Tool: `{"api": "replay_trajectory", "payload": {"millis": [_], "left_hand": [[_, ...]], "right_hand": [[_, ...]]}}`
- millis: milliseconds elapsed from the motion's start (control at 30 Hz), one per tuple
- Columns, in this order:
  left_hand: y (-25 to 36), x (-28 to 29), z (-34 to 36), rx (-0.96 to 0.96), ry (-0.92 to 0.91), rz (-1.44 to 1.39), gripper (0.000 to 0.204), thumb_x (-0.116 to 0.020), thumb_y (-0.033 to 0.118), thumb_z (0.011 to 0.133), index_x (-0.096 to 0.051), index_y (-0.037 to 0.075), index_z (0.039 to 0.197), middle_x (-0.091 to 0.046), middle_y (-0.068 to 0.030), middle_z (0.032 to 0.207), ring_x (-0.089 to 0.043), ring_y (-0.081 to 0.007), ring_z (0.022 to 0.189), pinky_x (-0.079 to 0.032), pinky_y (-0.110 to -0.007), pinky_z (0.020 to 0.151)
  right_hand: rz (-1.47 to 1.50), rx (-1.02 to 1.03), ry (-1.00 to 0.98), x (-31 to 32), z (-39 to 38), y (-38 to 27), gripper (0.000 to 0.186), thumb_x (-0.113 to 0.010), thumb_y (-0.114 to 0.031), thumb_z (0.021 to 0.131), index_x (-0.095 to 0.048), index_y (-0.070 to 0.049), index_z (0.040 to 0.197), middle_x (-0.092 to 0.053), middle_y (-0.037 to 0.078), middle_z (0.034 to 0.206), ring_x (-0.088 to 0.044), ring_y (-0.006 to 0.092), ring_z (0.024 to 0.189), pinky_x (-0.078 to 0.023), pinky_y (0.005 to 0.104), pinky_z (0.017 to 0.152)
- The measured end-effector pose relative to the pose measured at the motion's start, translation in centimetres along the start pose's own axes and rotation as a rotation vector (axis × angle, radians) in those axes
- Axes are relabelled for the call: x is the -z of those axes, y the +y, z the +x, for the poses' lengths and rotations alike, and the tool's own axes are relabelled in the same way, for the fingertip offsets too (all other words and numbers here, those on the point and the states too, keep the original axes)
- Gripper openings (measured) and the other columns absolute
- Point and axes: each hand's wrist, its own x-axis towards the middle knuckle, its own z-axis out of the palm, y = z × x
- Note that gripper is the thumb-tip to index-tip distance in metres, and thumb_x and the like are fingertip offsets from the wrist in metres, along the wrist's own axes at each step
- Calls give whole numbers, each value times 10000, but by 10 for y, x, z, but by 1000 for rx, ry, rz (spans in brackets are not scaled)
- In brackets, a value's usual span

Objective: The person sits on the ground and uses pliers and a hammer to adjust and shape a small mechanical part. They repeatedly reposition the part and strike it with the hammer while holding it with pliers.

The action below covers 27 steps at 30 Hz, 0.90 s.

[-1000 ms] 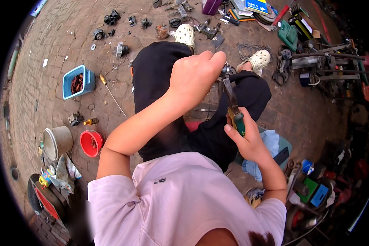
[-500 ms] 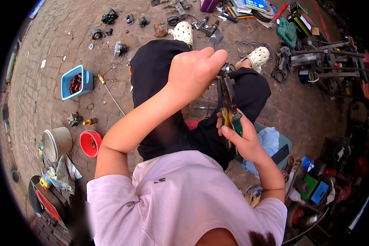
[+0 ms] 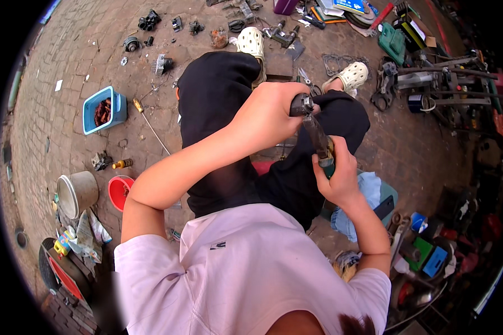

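My left hand [image 3: 274, 113] is closed around a small dark metal part [image 3: 303, 105] with a shiny round end, held above my lap. Much of that part is hidden by the fingers. In my right hand [image 3: 341, 173] is a pair of pliers [image 3: 317, 135] with dark jaws and green-and-yellow handles, the fingers wrapped round the grips. The tips of the pliers meet or lie right beside the metal part; whether they grip it I cannot tell.
To the left stand a blue tub [image 3: 115, 117] of brownish pieces, a screwdriver [image 3: 139, 107], a red bowl [image 3: 117, 192] and a whitish bucket [image 3: 84, 192]. Metal parts lie scattered ahead. A green case [image 3: 392, 43] and piled tools sit at the right.
My left hand has lowered and turned, bringing the dark metal part into sight. My right hand has risen slightly, with its fingers closed further round the pliers' handles.
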Motion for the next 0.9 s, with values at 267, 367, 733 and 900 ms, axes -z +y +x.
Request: {"api": "replay_trajectory", "payload": {"millis": [267,367,733,900], "left_hand": [[13,9,-3,95,-284,-197,199,-720,37,782,-534,-30,804,-461,-39,638,-422,-101,615,-398,-273,580],[18,11,-4,200,-379,-341,223,-719,38,771,-499,0,773,-434,15,637,-407,-70,629,-384,-261,575],[27,7,-9,298,-580,-504,174,-708,-14,740,-554,28,809,-518,37,704,-460,-41,634,-399,-233,555],[32,7,-10,277,-620,-645,146,-705,3,747,-621,30,863,-578,32,724,-501,-45,638,-423,-230,572]], "right_hand": [[-77,155,-20,13,3,10,397,-644,48,712,-497,16,1080,-576,185,902,-605,396,757,-494,380,671],[-98,193,-22,16,4,14,417,-643,51,679,-500,14,1069,-577,182,897,-606,386,745,-496,382,662],[-194,443,13,39,20,28,526,-707,6,542,-526,15,1036,-548,145,820,-574,351,681,-496,395,600],[-183,532,-14,46,28,36,522,-724,-12,548,-521,17,1028,-560,147,826,-569,348,670,-488,399,578]]}}
